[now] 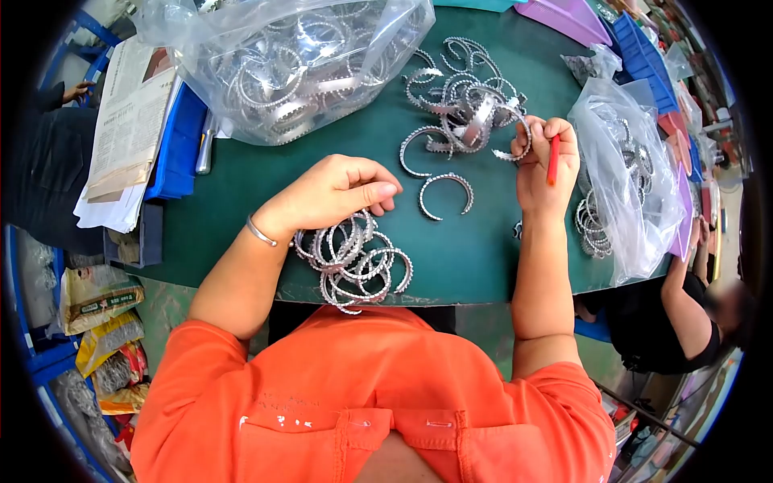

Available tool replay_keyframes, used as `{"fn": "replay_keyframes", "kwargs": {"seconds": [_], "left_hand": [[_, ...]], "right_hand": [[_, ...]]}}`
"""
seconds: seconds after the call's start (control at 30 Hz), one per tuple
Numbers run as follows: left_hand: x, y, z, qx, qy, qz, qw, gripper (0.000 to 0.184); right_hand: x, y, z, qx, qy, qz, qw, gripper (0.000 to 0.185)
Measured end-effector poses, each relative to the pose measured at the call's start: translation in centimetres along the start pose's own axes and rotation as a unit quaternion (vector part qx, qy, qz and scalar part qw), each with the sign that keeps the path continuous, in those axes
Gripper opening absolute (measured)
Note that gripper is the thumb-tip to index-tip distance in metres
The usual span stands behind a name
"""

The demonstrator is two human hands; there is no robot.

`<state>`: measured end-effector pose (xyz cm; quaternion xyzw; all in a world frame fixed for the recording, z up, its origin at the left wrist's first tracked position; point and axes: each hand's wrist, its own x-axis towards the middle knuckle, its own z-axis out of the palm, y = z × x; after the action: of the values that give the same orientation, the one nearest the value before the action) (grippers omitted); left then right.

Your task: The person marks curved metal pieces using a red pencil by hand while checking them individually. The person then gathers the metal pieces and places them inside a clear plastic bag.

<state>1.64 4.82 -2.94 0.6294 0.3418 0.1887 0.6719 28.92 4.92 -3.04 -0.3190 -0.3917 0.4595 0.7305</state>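
Observation:
My right hand [547,165] is closed round a red pen-like stick [553,160] and also pinches a silver C-shaped bangle [523,143] at its left side. Beside it, to the left, lies a heap of silver bangles [475,113]. Two single bangles, one of them [445,196] nearer me, lie between my hands. My left hand [346,189] hovers or rests just above a second pile of bangles [354,258] at the table's near edge. Its fingers are curled together, and whether anything is under them is hidden.
On the green table [241,185], a clear bag of bangles [298,72] stands at the back left, another bag [632,177] at the right. A blue bin [179,145] with papers [129,121] is at the left. People sit at both sides; a co-worker's arm [684,298] shows right.

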Motion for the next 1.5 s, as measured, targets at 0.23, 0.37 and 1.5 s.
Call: {"fn": "replay_keyframes", "kwargs": {"seconds": [0.23,0.37,1.5], "left_hand": [[0.1,0.1,-0.1,0.015,-0.005,-0.004,1.0,0.023],[0.1,-0.1,-0.2,-0.019,-0.003,-0.006,1.0,0.023],[-0.9,1.2,0.0,-0.198,0.21,0.066,0.955,0.021]], "right_hand": [[0.6,-1.2,0.4,0.067,0.002,0.012,0.998,0.015],[0.8,-2.6,0.1,0.124,-0.025,-0.045,0.991,0.014],[-3.2,0.4,5.9,-0.062,-0.168,0.161,0.971,0.019]]}}
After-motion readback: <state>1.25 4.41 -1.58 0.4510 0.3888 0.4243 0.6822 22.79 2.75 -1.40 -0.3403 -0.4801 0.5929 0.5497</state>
